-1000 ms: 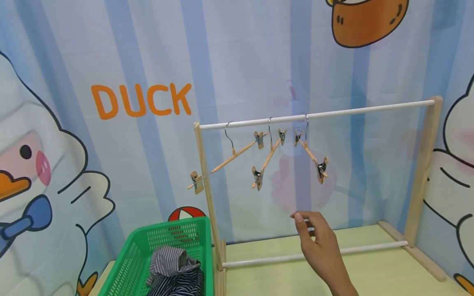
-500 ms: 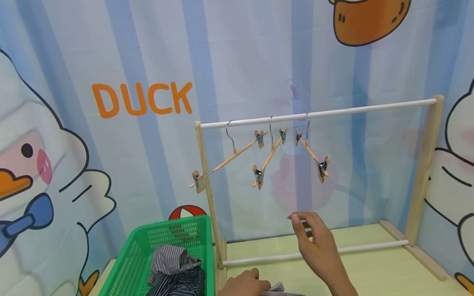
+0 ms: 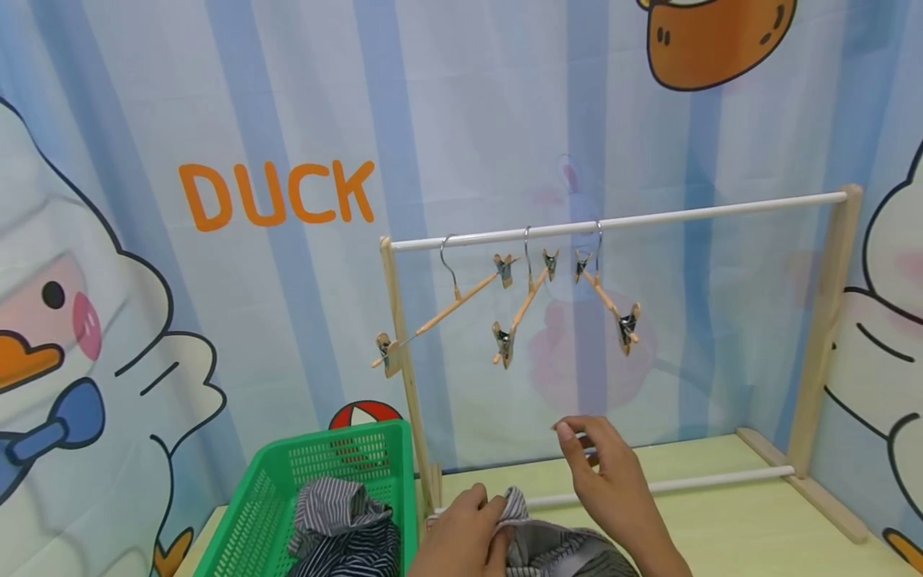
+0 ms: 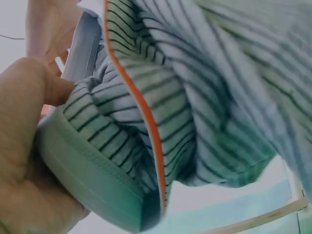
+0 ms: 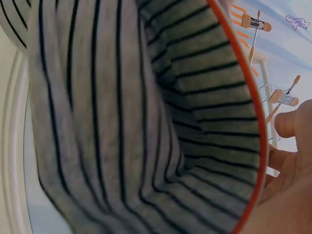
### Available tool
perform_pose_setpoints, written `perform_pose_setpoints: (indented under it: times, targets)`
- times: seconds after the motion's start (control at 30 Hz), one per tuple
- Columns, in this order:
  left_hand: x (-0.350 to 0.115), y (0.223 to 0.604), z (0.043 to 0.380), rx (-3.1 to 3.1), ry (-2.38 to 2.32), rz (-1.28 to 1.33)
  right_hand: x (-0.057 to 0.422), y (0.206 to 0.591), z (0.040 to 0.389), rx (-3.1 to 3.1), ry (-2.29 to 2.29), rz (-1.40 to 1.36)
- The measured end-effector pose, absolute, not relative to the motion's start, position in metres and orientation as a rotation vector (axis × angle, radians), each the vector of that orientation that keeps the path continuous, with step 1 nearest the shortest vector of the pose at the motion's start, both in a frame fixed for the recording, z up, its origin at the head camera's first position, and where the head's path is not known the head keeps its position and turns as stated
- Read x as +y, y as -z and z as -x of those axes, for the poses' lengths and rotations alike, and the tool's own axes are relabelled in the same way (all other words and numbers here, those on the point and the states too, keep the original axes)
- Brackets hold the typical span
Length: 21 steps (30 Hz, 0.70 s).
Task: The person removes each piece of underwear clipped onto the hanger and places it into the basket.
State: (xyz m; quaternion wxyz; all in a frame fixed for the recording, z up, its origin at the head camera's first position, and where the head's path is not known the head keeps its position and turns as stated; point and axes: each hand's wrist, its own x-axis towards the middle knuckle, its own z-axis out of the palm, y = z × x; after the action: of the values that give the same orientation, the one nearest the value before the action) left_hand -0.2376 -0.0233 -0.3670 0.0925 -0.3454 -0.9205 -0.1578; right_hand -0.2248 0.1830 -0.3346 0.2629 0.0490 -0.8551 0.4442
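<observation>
My left hand grips a grey striped garment at the bottom middle of the head view. In the left wrist view, its thumb and fingers hold a plain grey band of the garment, and an orange-edged opening hangs beside it. My right hand is raised just right of the garment, fingers loosely bent with nothing between them. Much of the right wrist view is filled by the striped cloth, its orange edge right next to the hand. The garment's lower part runs out of the head view.
A wooden rack with a white top rail carries several clip parts on three hangers, including the middle hanger. Left of it stands a green basket holding crumpled striped clothes. A printed curtain backs the pale table.
My left hand has risen into view from the bottom with the striped garment in its grip. My right hand has shifted slightly left and down.
</observation>
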Motion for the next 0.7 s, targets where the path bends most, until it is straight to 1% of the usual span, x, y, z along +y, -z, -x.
perform_pose_setpoints:
  times: [0.37,0.5,0.7]
  targets:
    - [-0.0229,0.3617,0.2372,-2.708,0.684,0.993,0.1827,0.3374,0.2263,-2.377,-1.235,-0.167]
    - [-0.0223,0.3626,0.2341,-2.588,0.772,0.925,0.1823,0.339,0.2288,-2.412,-1.271,-0.185]
    - [-0.0221,0.3599,0.231,-2.493,0.785,0.861,0.18,0.3396,0.2334,-2.466,-1.355,-0.243]
